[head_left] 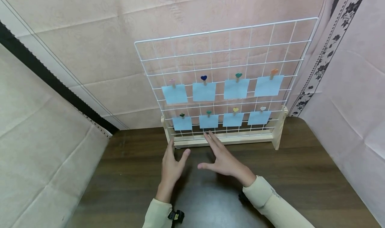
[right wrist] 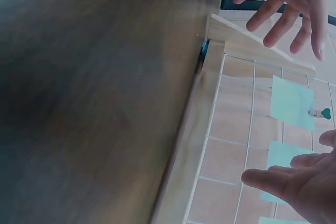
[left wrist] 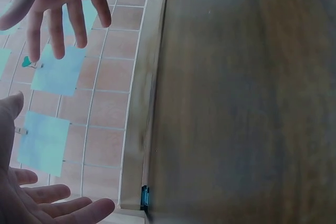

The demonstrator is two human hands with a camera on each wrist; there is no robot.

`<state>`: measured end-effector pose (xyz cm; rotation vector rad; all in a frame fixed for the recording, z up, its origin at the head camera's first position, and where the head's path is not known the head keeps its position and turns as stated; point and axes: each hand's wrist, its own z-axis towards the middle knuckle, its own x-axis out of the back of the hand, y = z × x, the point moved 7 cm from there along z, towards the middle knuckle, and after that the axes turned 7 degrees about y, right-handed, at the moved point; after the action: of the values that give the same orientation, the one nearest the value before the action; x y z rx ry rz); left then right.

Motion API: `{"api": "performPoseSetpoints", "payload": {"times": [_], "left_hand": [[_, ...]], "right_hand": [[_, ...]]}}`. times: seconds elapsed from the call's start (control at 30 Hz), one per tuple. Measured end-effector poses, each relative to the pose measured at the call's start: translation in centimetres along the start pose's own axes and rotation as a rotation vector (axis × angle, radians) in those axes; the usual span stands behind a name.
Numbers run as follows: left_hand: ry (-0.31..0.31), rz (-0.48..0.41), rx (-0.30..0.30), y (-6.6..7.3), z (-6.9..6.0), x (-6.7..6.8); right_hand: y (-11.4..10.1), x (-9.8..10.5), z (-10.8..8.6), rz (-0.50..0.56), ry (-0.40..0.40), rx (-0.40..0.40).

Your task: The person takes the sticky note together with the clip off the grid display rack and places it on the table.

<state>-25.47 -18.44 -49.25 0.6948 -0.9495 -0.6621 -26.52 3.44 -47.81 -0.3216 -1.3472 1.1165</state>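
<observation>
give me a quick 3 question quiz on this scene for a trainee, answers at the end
1. How many blue paper notes hang on the white wire grid?
2. True or false: the left hand and right hand are both empty.
3. In the head view, what colour tops the upper row's rightmost clothespin? a) yellow b) orange c) dark blue

Key: 1. eight; 2. true; 3. b

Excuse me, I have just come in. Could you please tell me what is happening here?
A person holds the left hand and right hand apart, fingers open, in front of a white wire grid on a wooden stand. Neither hand grips anything. Eight blue paper notes hang on the grid in two rows of four, held by small clips.
</observation>
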Motion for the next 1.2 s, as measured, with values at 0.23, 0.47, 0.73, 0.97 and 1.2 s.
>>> {"api": "performPoseSetpoints", "payload": {"times": [0.23, 0.47, 0.73, 0.97, 1.2], "left_hand": [[0.005, -0.001, 0.004, -0.1, 0.4, 0.1], [-0.003, 0.007, -0.014, -0.1, 1.0, 0.1], [-0.013, 0.003, -0.013, -0.1, 1.5, 0.1], [-0.024, -0.049, -0.01, 0.2, 1.8, 0.0], [-0.021, -0.101, 0.023, 0.2, 2.3, -0.1]], "right_hand": [[-0.6, -0.2, 0.9, 0.006, 0.01, 0.025], [-1.3, -0.2, 1.6, 0.011, 0.006, 0.04], [-1.8, -0.3, 2.4, 0.031, -0.01, 0.047], [-2.7, -0.4, 3.6, 0.031, -0.012, 0.077], [-3.3, -0.3, 4.4, 0.049, -0.015, 0.087]]}}
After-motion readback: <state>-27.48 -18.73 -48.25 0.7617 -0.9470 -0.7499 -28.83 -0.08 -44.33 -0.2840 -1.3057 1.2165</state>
